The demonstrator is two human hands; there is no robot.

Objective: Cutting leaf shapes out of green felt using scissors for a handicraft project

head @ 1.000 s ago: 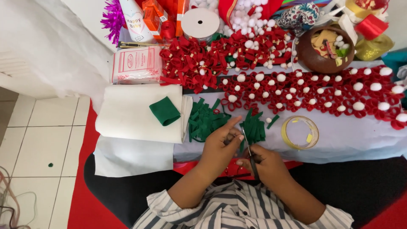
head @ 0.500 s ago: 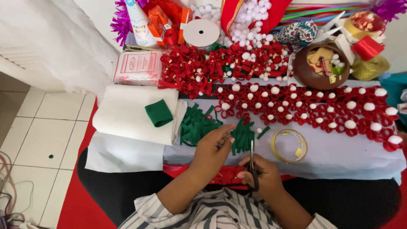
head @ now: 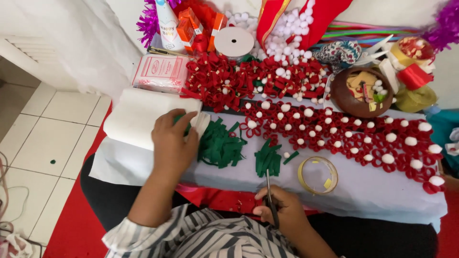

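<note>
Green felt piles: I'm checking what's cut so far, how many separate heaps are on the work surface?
2. One pile of green felt strips lies beside the left hand; a smaller pile lies at the scissors tip, above the right hand. More may be hidden under the left hand.

Likely home craft corner: tiled floor (head: 57,143), felt flowers (head: 334,134), ribbon spool (head: 234,42).

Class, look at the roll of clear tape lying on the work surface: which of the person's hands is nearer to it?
Right. The right hand, holding scissors, sits just below-left of the tape roll. The left hand is far to its left, on the folded green felt piece.
</note>
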